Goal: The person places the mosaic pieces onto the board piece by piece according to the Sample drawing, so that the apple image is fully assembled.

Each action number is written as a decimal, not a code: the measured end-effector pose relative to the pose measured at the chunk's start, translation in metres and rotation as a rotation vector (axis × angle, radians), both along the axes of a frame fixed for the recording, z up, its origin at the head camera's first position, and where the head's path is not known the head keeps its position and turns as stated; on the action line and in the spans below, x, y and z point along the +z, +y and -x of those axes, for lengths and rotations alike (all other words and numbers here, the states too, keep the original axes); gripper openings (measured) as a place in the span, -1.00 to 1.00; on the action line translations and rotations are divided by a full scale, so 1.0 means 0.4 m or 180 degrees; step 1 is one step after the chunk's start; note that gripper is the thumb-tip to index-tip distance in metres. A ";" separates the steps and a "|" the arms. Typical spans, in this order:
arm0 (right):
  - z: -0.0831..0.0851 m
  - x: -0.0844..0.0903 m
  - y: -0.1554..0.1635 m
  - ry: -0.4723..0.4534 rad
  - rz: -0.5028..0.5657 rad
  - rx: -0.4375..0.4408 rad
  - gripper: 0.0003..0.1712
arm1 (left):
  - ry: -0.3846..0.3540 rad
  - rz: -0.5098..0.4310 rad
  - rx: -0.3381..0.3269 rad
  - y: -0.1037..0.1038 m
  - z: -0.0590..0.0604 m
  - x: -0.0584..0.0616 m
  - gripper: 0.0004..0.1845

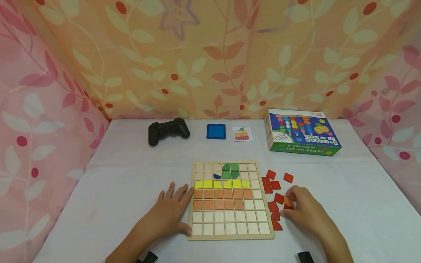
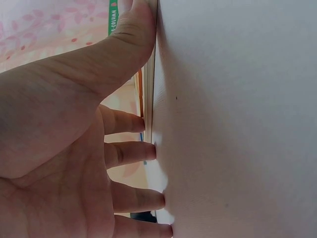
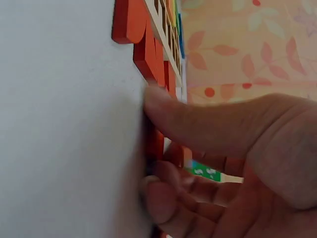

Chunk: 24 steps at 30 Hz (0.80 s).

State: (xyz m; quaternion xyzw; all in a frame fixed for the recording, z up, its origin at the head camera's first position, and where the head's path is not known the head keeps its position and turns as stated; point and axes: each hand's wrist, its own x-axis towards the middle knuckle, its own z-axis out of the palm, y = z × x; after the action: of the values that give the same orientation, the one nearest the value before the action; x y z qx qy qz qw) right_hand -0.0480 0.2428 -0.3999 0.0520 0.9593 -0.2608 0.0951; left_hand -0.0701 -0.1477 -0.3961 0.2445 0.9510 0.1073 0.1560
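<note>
A wooden grid board point(image 1: 231, 237) lies on the white table, bearing green pieces point(image 1: 226, 175), a small dark blue half-round piece point(image 1: 217, 176), a row of yellow pieces point(image 1: 236, 183) and two rows of orange square tiles point(image 1: 218, 204). My left hand point(image 1: 172, 210) rests at the board's left edge, fingers spread and thumb by its lower left corner. Right of the board, among loose red tiles point(image 1: 275, 185), my right hand point(image 1: 306, 209) holds an orange tile point(image 1: 288, 201) in its fingertips. Another red tile point(image 3: 155, 141) shows between thumb and fingers; whether it is gripped is unclear.
Behind the board stand a black game controller point(image 1: 168, 131), a blue square tray point(image 1: 216, 131), a small pattern card point(image 1: 242, 134) and a colourful bead-set box point(image 1: 302, 133). Patterned curtains point(image 1: 210, 73) enclose the table at the back and sides.
</note>
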 end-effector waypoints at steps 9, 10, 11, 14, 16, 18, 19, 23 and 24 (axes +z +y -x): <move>0.013 0.005 -0.004 0.0395 0.0046 0.0106 -0.73 | -0.0027 -0.0010 0.0018 -0.002 -0.001 -0.002 0.33; 0.011 0.006 -0.004 0.0463 0.0065 0.0118 -0.73 | -0.0030 -0.0006 0.0020 -0.002 -0.001 -0.001 0.33; 0.008 0.009 -0.006 0.0526 0.0098 0.0135 -0.73 | -0.0037 -0.0002 0.0024 -0.001 -0.001 0.000 0.33; 0.003 0.016 -0.024 0.0707 0.0253 0.0322 -0.71 | -0.0055 0.0013 0.0033 0.000 -0.001 0.001 0.33; 0.003 0.022 -0.045 0.0728 0.0353 0.0538 -0.70 | -0.0069 0.0009 0.0038 0.000 -0.002 0.003 0.34; 0.004 0.024 -0.072 0.0723 0.0460 0.0765 -0.68 | -0.0081 0.0005 0.0038 0.000 -0.003 0.004 0.34; 0.004 0.023 -0.085 0.0708 0.0484 0.0875 -0.68 | -0.0086 0.0005 0.0039 0.000 -0.004 0.004 0.34; 0.009 0.010 -0.136 0.0724 0.0544 0.1240 -0.69 | -0.0086 0.0010 0.0028 0.001 -0.004 0.004 0.34; 0.010 0.006 -0.146 0.0734 0.0514 0.1290 -0.69 | -0.0083 0.0004 0.0023 0.001 -0.003 0.003 0.34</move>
State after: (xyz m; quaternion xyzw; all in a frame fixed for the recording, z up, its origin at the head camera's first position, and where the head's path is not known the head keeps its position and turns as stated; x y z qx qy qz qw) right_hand -0.0521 0.1844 -0.3973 -0.1793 0.9307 -0.3164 0.0393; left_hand -0.0688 -0.1472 -0.3947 0.2396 0.9498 0.1104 0.1682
